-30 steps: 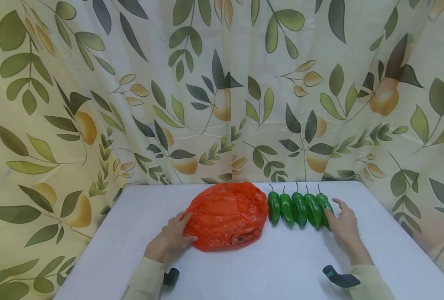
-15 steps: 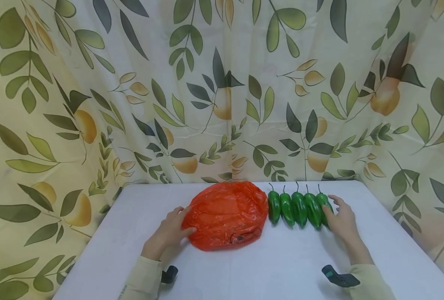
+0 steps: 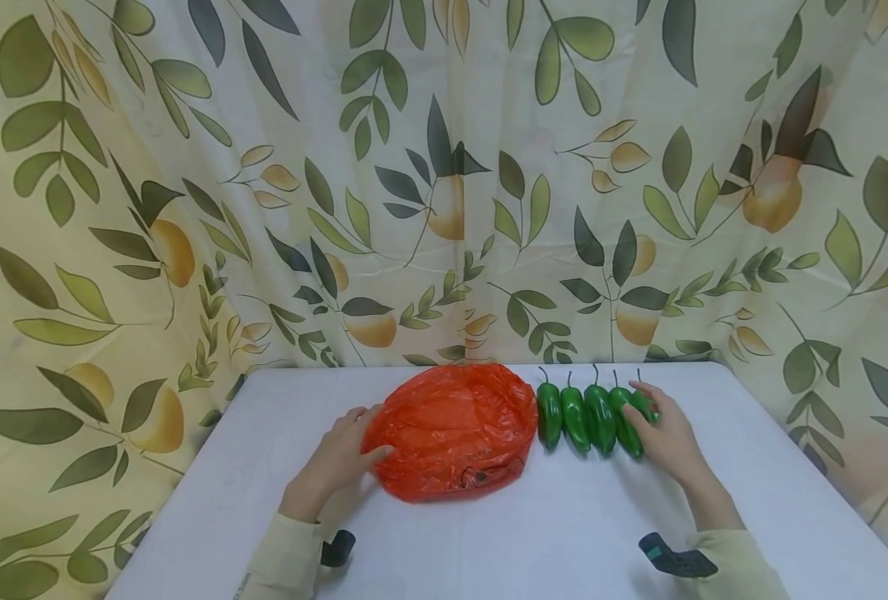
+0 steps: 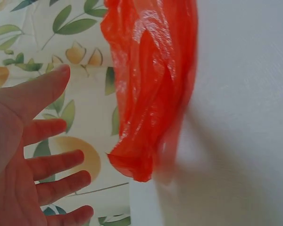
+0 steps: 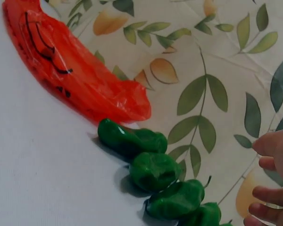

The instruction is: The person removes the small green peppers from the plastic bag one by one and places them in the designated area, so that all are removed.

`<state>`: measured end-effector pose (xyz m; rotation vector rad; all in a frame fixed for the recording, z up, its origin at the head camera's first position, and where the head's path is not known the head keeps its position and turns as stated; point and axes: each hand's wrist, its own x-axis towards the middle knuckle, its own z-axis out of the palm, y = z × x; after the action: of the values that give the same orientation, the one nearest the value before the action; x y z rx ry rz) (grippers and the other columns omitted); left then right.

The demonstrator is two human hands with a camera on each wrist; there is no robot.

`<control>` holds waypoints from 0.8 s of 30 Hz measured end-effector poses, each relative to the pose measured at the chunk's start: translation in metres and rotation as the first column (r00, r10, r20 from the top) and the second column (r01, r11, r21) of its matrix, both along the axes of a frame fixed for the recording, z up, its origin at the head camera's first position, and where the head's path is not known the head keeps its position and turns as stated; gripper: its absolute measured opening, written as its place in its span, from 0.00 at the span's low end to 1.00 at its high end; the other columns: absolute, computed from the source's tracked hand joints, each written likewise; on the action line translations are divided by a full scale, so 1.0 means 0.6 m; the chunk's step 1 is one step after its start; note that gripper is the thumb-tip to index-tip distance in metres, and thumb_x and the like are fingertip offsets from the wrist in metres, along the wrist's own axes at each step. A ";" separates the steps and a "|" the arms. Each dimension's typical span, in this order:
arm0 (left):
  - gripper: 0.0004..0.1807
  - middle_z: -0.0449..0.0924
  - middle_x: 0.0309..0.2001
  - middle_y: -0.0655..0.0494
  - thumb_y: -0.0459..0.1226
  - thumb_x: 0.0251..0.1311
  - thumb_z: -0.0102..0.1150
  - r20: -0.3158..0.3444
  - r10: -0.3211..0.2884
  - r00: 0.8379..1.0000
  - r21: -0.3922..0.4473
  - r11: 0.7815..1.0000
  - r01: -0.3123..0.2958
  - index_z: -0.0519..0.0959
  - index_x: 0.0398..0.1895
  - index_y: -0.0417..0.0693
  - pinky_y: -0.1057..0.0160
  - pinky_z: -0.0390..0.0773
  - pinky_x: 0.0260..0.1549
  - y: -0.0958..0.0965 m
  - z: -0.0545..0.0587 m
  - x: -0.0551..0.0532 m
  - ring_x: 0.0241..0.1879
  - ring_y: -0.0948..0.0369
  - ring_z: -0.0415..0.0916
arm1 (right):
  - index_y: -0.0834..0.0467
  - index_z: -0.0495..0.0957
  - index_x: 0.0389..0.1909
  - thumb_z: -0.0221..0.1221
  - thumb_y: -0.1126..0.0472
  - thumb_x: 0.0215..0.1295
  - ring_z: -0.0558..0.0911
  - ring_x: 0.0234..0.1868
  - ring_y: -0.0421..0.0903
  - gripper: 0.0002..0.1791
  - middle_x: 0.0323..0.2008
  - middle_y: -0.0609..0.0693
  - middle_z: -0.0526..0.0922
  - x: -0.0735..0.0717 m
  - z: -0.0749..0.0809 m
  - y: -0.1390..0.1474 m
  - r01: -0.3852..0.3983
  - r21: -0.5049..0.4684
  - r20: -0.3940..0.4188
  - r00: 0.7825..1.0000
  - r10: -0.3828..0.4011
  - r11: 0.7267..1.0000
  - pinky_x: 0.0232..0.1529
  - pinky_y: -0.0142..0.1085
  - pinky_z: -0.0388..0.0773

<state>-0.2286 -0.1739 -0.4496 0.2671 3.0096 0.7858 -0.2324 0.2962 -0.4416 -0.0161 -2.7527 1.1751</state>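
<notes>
A crumpled red plastic bag [image 3: 451, 433] lies left of a row of several green peppers [image 3: 599, 419], all with their thin stems pointing to the back. My left hand [image 3: 339, 457] is at the bag's left side, thumb and fingers spread; in the left wrist view a gap shows between the fingers and the bag [image 4: 148, 94]. My right hand [image 3: 667, 432] is over the rightmost pepper [image 3: 645, 406] and partly hides it. Its fingers are extended, and in the right wrist view they appear apart from the peppers [image 5: 177, 200].
Everything lies on a white table [image 3: 489, 550], with a leaf-and-fruit patterned curtain [image 3: 444, 183] hanging right behind its back edge. Black marks show on the bag's near side. A dark camera mount [image 3: 676, 557] is strapped at the right wrist, another [image 3: 337, 550] at the left.
My right hand has moved left and a little back, further over the rightmost pepper. The left hand has drawn slightly left and back along the bag's edge. Bag and peppers look unmoved.
</notes>
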 end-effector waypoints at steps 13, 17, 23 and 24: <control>0.42 0.66 0.73 0.47 0.49 0.62 0.68 -0.019 -0.013 1.000 0.001 1.000 0.013 0.62 0.78 0.57 0.37 0.77 0.61 0.009 0.024 0.017 0.69 0.45 0.67 | 0.66 0.59 0.74 0.50 0.54 0.79 0.66 0.67 0.73 0.30 0.71 0.74 0.61 0.016 0.021 -0.039 -0.063 0.011 -0.082 0.995 0.064 0.998 0.60 0.65 0.75; 0.42 0.66 0.73 0.44 0.48 0.62 0.68 -0.020 -0.023 1.000 -0.005 1.000 0.023 0.62 0.78 0.55 0.35 0.76 0.60 0.010 0.025 0.020 0.69 0.44 0.67 | 0.65 0.61 0.74 0.51 0.57 0.78 0.67 0.67 0.73 0.29 0.71 0.74 0.62 0.017 0.025 -0.049 -0.077 0.024 -0.101 0.992 0.079 0.997 0.59 0.64 0.76; 0.42 0.66 0.73 0.41 0.48 0.62 0.68 -0.036 -0.035 0.999 -0.025 0.999 0.034 0.62 0.77 0.54 0.34 0.76 0.59 0.014 0.031 0.020 0.69 0.42 0.66 | 0.65 0.62 0.73 0.53 0.58 0.77 0.69 0.64 0.71 0.29 0.69 0.72 0.65 0.019 0.031 -0.065 -0.097 0.045 -0.133 0.986 0.102 0.994 0.57 0.65 0.77; 0.42 0.66 0.73 0.41 0.48 0.62 0.68 -0.039 -0.036 0.999 -0.028 0.999 0.035 0.62 0.77 0.55 0.34 0.77 0.59 0.015 0.032 0.021 0.69 0.42 0.67 | 0.65 0.62 0.73 0.53 0.57 0.77 0.69 0.64 0.71 0.29 0.70 0.72 0.65 0.020 0.031 -0.067 -0.103 0.047 -0.133 0.985 0.108 0.994 0.58 0.66 0.76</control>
<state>-0.2162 -0.1649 -0.4304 0.3379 3.0406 0.7443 -0.2207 0.2558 -0.4232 0.2087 -2.6860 1.1010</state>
